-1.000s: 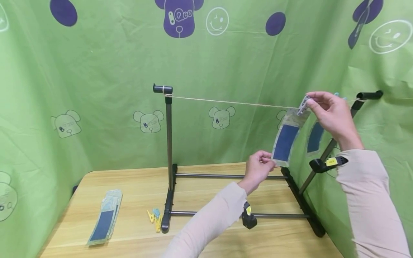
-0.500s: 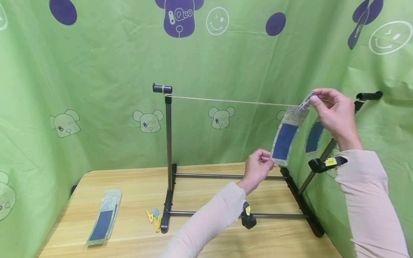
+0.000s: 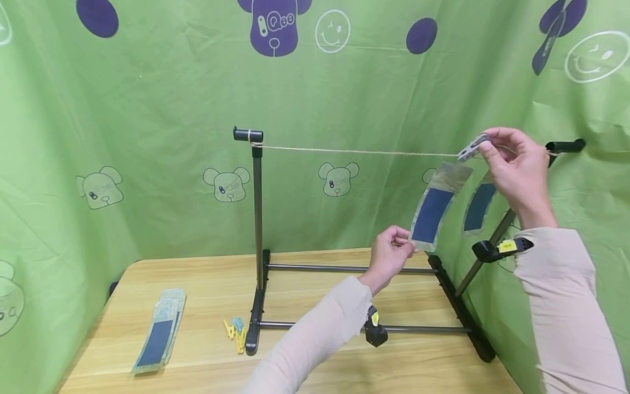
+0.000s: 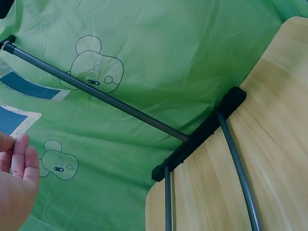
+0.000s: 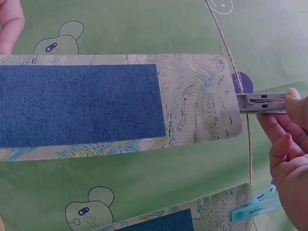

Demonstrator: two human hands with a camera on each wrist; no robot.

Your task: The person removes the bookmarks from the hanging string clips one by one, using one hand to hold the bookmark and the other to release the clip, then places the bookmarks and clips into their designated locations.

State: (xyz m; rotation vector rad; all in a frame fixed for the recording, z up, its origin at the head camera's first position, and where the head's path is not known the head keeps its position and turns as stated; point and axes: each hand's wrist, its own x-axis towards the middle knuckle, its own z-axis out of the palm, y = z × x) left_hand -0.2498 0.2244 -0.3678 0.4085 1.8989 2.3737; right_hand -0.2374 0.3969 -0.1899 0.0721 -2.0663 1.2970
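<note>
My left hand (image 3: 391,251) pinches the bottom end of a patterned fabric strip (image 3: 454,176) with a dark blue panel. The strip slants upward, its top end just below the string (image 3: 354,150). A grey clothespin (image 3: 472,148) is pinched between the thumb and fingers of my right hand (image 3: 521,175). In the right wrist view the clothespin's tip is at the string, right by the strip's top edge; whether it bites anything cannot be told. Behind, a second strip (image 3: 478,208) hangs from the string by a light blue clothespin (image 5: 255,209).
A black rack (image 3: 258,219) with two uprights and low crossbars stands on the wooden table (image 3: 206,306). To its left lie several more strips (image 3: 158,339) in a stack, plus yellow clothespins (image 3: 240,340) and a blue one (image 3: 238,323). Green curtain (image 3: 162,82) surrounds the table.
My right hand has risen slightly to the right, and the grey clothespin has come up off the strip's top end. The strip has tilted a little, its bottom still in my left hand.
</note>
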